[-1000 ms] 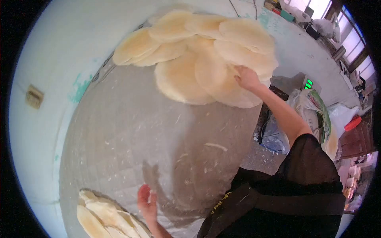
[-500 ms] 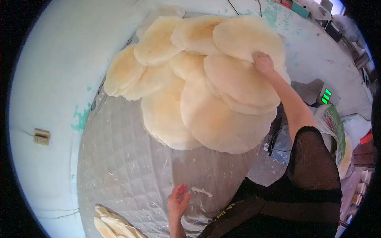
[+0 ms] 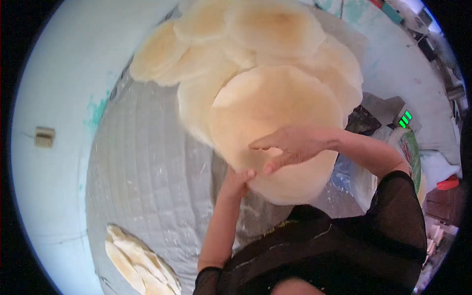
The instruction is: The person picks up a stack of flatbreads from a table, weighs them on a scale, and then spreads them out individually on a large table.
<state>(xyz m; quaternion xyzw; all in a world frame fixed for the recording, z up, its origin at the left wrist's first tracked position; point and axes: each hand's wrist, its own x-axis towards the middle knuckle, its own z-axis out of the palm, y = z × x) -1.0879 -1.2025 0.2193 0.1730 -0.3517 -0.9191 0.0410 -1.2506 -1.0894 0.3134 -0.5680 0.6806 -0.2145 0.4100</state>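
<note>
Flatbread (image 3: 275, 118), right hand (image 3: 295, 145) flat on top, left hand (image 3: 236, 181) under edge

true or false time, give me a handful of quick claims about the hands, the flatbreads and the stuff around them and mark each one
1. Both hands are on the nearest flatbread. True: the right hand lies on top, the left hand at its lower edge.
2. The flatbreads lie in one neat stack. False: they overlap, spread across the quilted grey cloth.
3. A second pile of flatbreads lies at lower left. True.
4. The scale display glows red. False: its digits are green.
5. The person's sleeves are white. False: the sleeve is black.
</note>
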